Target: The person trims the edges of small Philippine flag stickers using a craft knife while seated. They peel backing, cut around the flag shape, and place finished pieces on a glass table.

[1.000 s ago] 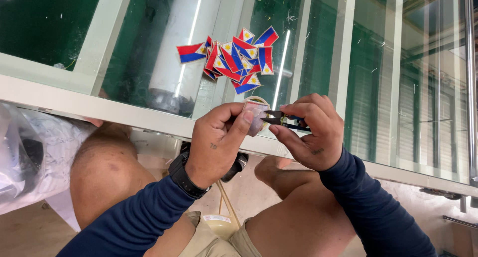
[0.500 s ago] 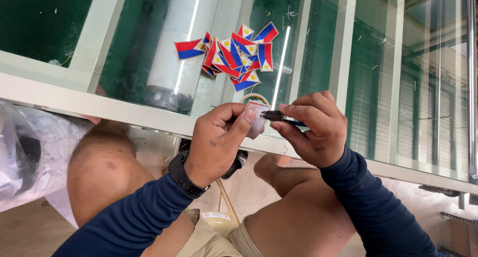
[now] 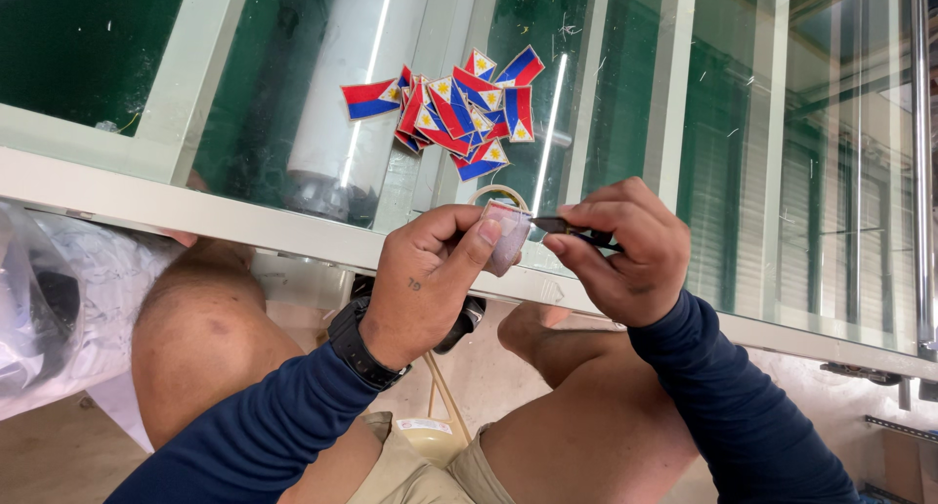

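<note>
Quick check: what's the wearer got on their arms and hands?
Both arms wear long navy-blue sleeves pushed to the wrist. The left hand is bare, with a small dark mark on its back and a black wristwatch at the wrist. The right hand is bare, no glove.

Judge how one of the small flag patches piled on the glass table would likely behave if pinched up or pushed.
The flag patches look thin and flat, so probably light and slightly floppy. On the smooth glass table one would likely slide, not roll. They overlap, so pushing one may drag others.
</note>
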`<action>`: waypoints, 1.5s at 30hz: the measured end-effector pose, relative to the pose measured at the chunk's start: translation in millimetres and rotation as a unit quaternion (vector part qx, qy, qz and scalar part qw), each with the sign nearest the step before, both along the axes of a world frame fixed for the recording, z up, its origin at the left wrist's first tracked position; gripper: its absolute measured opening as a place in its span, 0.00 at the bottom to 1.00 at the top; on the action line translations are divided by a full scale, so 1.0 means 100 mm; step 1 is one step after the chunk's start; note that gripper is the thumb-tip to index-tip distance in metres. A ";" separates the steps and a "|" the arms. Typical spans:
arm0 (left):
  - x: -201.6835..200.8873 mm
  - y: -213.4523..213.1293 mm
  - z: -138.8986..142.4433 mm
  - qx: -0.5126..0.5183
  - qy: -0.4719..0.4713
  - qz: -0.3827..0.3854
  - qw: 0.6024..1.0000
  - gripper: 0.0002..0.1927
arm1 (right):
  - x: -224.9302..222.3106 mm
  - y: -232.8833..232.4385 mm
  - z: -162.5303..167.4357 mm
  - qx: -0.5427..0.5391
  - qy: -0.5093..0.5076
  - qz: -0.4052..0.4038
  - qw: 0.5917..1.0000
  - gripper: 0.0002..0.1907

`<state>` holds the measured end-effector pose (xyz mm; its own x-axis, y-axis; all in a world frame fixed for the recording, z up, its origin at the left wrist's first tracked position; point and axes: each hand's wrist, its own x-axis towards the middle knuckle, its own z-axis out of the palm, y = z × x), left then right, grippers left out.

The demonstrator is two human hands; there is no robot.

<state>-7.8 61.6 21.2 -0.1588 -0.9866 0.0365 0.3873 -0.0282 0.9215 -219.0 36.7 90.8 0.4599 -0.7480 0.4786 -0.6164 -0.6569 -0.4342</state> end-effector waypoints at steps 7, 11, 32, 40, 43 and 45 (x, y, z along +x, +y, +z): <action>0.01 0.00 -0.01 -0.019 0.006 0.009 1.000 0.14 | 0.02 -0.01 0.03 -0.001 0.001 0.002 1.000 0.19; -0.02 0.01 -0.01 -0.043 0.006 0.010 0.999 0.12 | 0.03 -0.01 0.02 -0.001 -0.004 -0.010 1.000 0.20; -0.06 -0.02 0.01 0.014 -0.019 -0.005 1.000 0.14 | -0.12 -0.17 -0.21 0.291 -0.262 -0.008 0.920 0.22; -0.16 -0.04 -0.05 0.029 -0.009 -0.013 0.999 0.18 | -0.23 -0.61 -0.29 0.368 -0.587 0.054 0.719 0.14; -0.17 -0.08 -0.11 0.048 0.005 -0.026 0.999 0.18 | -0.20 -0.50 -0.35 0.480 -0.561 0.091 0.668 0.14; -0.19 -0.08 -0.14 0.061 0.002 -0.044 0.997 0.18 | -0.14 -0.39 -0.42 0.423 -0.314 0.043 0.849 0.09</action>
<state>-26.3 53.8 6.8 -0.2446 -0.9661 -0.0820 0.3815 -0.1736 0.9079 -232.8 -1.9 49.1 0.3824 -0.9230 -0.0418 -0.0542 0.0228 -0.9983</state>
